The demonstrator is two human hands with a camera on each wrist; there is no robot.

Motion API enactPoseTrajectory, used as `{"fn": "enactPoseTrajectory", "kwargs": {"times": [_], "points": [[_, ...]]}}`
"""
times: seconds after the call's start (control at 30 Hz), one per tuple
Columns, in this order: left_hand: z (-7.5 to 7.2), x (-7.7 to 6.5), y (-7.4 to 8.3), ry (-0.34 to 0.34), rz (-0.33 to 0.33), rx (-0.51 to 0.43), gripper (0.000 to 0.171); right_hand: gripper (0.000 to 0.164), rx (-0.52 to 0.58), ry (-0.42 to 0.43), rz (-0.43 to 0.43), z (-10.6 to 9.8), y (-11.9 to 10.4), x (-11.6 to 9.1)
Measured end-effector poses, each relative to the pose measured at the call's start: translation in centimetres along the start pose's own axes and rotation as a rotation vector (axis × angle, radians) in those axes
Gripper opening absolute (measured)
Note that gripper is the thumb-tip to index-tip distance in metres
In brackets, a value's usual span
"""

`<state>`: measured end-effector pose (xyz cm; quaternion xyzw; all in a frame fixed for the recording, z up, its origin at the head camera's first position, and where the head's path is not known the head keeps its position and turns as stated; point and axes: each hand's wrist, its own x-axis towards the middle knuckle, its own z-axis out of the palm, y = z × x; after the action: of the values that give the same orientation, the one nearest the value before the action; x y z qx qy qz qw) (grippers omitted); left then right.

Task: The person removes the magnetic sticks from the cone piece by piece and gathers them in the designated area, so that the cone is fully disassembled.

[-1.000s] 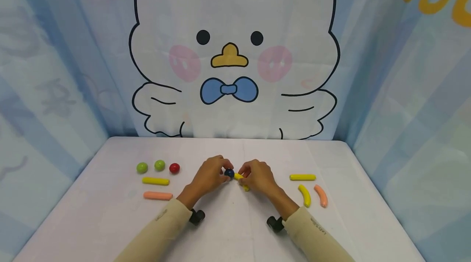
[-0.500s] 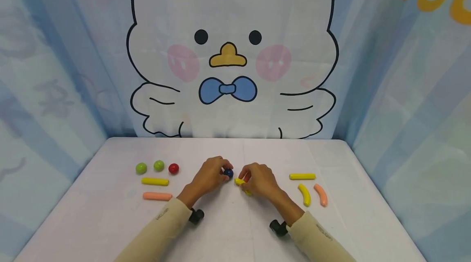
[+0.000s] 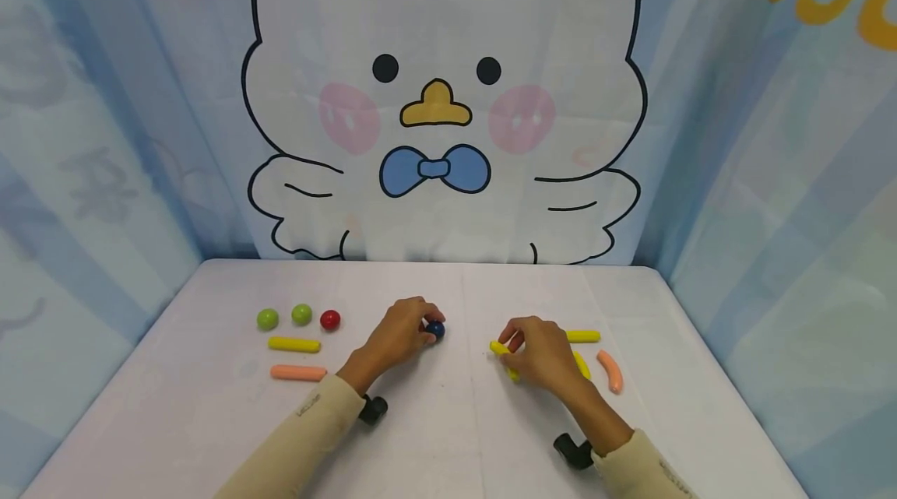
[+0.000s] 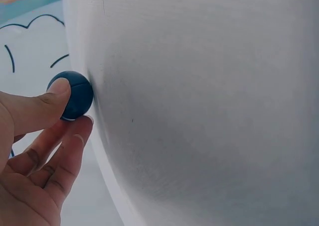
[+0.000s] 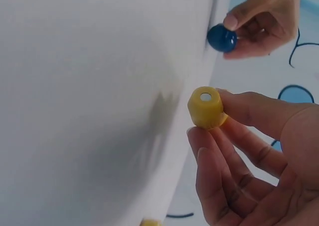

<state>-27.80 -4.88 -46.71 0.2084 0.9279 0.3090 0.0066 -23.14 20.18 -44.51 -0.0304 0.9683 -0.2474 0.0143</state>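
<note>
My left hand (image 3: 401, 334) pinches a dark blue ball (image 3: 437, 329) between thumb and fingertips, close to the white table. In the left wrist view the blue ball (image 4: 80, 96) shows a fine seam line. My right hand (image 3: 541, 351) pinches a short curved yellow stick (image 3: 499, 347) with thumb and fingers, its middle hidden behind the thumb. The right wrist view looks at the end of this yellow stick (image 5: 204, 109), where a pale round spot sits. A gap of bare tabletop separates the ball and the stick.
On the left of the table (image 3: 392, 437) lie two green balls (image 3: 302, 314), a red ball (image 3: 330, 320), a yellow stick (image 3: 294, 345) and an orange stick (image 3: 299, 373). On the right are another yellow stick (image 3: 584, 336), a curved yellow piece (image 3: 582, 366) and a curved orange piece (image 3: 611, 372).
The curved yellow stick, first against the blue ball, has come apart from it and moved right with my right hand. The left hand stays in place, holding the ball.
</note>
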Motion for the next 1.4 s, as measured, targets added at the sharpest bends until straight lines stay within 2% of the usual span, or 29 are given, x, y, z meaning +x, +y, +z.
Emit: {"fn": "enactPoseTrajectory", "kwargs": {"times": [0.3, 0.53, 0.8, 1.07, 1.4], "points": [[0.3, 0.1, -0.5, 0.004, 0.037, 0.025, 0.028, 0.021, -0.021, 0.059, 0.035, -2.0, 3.5, -1.4], [0.1, 0.1, -0.3, 0.0, 0.017, 0.021, 0.028, 0.024, -0.055, 0.071, 0.062, -2.5, 4.9, -2.2], [0.2, 0.0, -0.4, 0.013, 0.043, 0.03, 0.028, 0.026, -0.118, 0.077, 0.067, -2.1, 5.5, -2.3], [0.1, -0.1, -0.2, 0.027, 0.08, 0.045, 0.028, 0.027, -0.127, 0.101, 0.055, -2.4, 5.7, -2.8], [-0.8, -1.2, -0.5, 0.039, 0.027, 0.057, 0.028, 0.026, -0.09, 0.099, 0.047, -2.4, 5.5, -2.9]]}}
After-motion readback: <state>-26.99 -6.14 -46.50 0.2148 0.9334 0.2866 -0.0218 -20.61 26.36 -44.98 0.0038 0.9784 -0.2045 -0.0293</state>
